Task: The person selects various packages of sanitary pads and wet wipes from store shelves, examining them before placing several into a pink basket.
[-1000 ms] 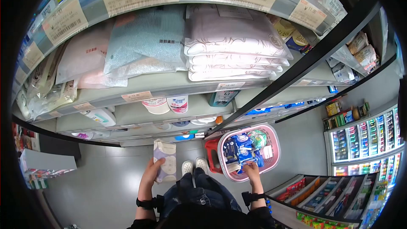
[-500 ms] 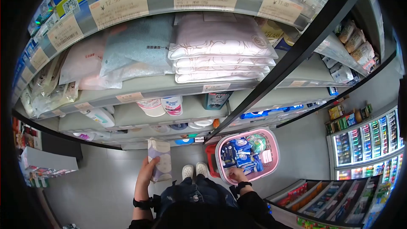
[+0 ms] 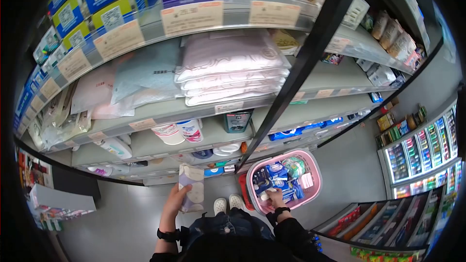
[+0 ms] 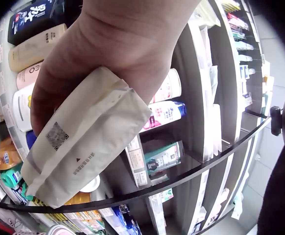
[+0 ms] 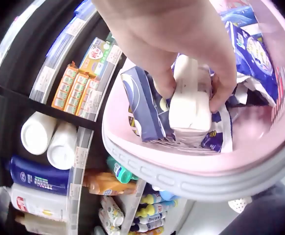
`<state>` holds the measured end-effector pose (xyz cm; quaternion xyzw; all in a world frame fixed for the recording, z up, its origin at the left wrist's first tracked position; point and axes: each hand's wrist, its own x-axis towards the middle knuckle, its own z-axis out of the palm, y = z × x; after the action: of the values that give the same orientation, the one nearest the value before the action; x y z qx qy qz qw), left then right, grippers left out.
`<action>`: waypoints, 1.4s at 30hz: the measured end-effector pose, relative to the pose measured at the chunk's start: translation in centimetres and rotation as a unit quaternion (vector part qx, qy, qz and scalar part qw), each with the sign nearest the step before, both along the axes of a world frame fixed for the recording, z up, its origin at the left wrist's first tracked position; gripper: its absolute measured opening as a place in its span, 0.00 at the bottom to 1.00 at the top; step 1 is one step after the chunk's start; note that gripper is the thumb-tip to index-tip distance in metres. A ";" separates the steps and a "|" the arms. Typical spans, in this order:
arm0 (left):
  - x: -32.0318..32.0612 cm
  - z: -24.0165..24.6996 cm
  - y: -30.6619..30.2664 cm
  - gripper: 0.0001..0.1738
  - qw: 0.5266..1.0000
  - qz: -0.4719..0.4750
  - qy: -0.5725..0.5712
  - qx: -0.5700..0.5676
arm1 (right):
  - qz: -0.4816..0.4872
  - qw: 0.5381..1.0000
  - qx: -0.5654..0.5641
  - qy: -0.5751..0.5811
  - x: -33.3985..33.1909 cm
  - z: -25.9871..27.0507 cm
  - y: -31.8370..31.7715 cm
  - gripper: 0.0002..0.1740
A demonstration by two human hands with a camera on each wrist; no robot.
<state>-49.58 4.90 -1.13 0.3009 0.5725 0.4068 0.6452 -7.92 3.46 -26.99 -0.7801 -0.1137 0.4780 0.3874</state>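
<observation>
Pink plastic basket [image 3: 316,179] takes the right hand [image 3: 275,197]; well apart, the left hand [image 3: 174,200] clutches a pale paper pack [image 3: 191,190]. Left wrist: fingers [image 4: 49,93] wrap that pack [image 4: 78,142] before shelves [image 4: 201,98]. Right wrist: fingertips [image 5: 220,93] pinch a white wrapped block [image 5: 189,105] among blue packets [image 5: 142,105]; wedging it flat looks safest.

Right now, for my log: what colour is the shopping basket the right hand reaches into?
The shopping basket is pink, clearest in the head view.
</observation>
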 end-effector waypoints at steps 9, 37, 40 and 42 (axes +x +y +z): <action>1.8 0.4 0.9 0.27 0.998 -0.058 0.008 0.016 | 0.208 0.934 0.082 -0.277 7.7 16.5 -0.7 0.24; -1.6 2.2 -4.8 0.27 0.998 0.042 0.007 0.043 | 0.145 0.702 0.455 -0.528 -6.6 34.7 23.6 0.32; -1.9 2.0 -4.9 0.28 0.998 0.043 -0.016 0.045 | 0.073 0.725 0.496 -0.472 -7.2 36.4 21.1 0.23; -1.9 2.1 -4.7 0.30 0.998 0.038 -0.031 0.048 | 0.083 0.753 0.517 -0.400 -7.2 38.0 17.3 0.17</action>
<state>-51.51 0.19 0.92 0.2966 0.5435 0.4672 0.6311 -15.08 20.76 11.01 -0.5686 -0.5518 0.0211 0.6097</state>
